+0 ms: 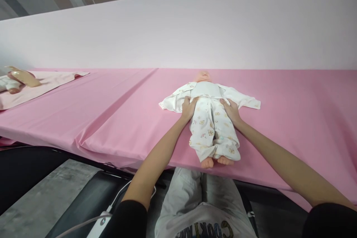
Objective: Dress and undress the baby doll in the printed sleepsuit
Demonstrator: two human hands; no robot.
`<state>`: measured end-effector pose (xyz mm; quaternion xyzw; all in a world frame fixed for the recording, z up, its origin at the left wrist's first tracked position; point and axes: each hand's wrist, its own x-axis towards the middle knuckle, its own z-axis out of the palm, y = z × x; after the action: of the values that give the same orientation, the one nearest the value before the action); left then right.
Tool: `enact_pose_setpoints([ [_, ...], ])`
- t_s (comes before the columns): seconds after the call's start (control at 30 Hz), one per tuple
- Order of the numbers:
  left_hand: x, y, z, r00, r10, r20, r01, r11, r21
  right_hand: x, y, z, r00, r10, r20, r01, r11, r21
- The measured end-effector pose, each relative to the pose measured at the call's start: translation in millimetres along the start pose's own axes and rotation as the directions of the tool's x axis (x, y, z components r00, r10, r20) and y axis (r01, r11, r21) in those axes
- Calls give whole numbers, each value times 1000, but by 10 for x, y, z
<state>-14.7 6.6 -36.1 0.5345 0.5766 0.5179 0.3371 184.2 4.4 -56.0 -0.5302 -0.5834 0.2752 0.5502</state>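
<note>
Head view: a doll (204, 76) lies on its back on a pink cloth (128, 119), its bare feet (207, 162) close to the near edge. Set apart from each other, the left hand (189, 109) and right hand (232, 112) are clamped on 2 opposite sides of its patterned white trousers (203, 128) at the waist. A white shirt (178, 96) fans out to either side.

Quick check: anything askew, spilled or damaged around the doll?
The pink cloth looks rumpled: a raised crease slants across it, left of the doll, breaking the flatter surface. I see no spill or damage.
</note>
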Motion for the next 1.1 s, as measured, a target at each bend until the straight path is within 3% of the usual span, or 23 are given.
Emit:
enact_pose_setpoints([
  [0.13,18,2,-22,998,-43,47,41,998,45,-9,-21,-4,1000,-5,6,5,999,-42],
  [0.37,36,-24,-56,983,177,55,-183,972,149,-100,-71,-36,999,-39,-10,37,985,-171],
  [0.5,14,59,-127,902,412,127,-431,843,324,-172,-177,-65,995,-95,30,100,960,-260],
  [0.57,-14,120,-159,868,467,172,-494,769,406,-221,-241,-95,994,-88,71,105,946,-308],
  [0.67,-92,215,-213,866,433,251,-500,732,463,-335,-312,-195,975,-34,218,120,911,-396],
  [0.83,-420,373,-436,824,310,474,-535,702,471,-618,-334,-462,879,32,476,161,919,-359],
  [1.0,-945,435,-698,821,21,570,-287,879,381,-902,-422,-681,769,120,627,51,967,-248],
  [1.07,-1122,423,-746,826,-18,564,-235,898,373,-1011,-477,-720,739,78,669,66,980,-187],
  [1.1,-1192,412,-759,824,-18,566,-233,899,370,-1067,-497,-725,747,49,663,79,984,-162],
])
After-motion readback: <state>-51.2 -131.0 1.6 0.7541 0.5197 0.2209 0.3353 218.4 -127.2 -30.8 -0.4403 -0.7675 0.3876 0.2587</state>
